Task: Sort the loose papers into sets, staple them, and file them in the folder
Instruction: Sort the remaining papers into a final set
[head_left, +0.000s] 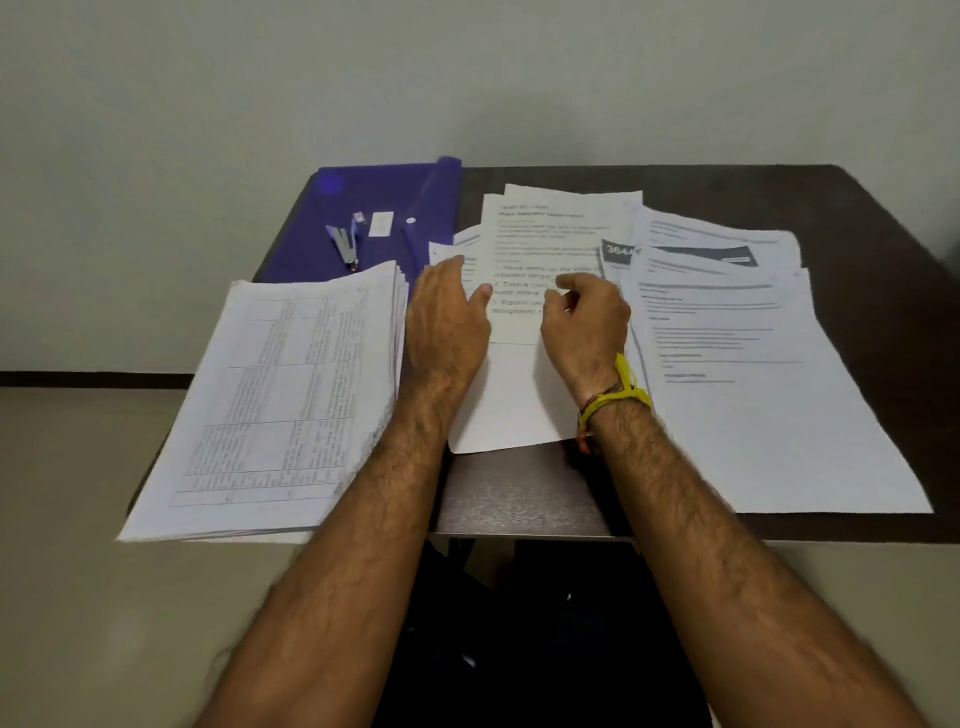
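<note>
- Two bare forearms reach up from the bottom of the frame over the near edge of a dark table (524, 499); the right wrist wears a yellow thread band (615, 397).
- At lower left a thick stack of table-printed sheets (270, 400) overhangs the table's near edge.
- At centre, the left hand (447, 322) lies flat with straight fingers on the middle pile of papers (519, 395).
- Just beside it, the right hand (587, 322) has curled fingers that seem to pinch the printed sheet (540, 244) atop that pile, though blur hides the grip.
- At right, loose papers (753, 374) lie fanned and overlapping.
- At upper left, a blue folder (363, 192) lies flat, a stapler (345, 244) resting on it.
</note>
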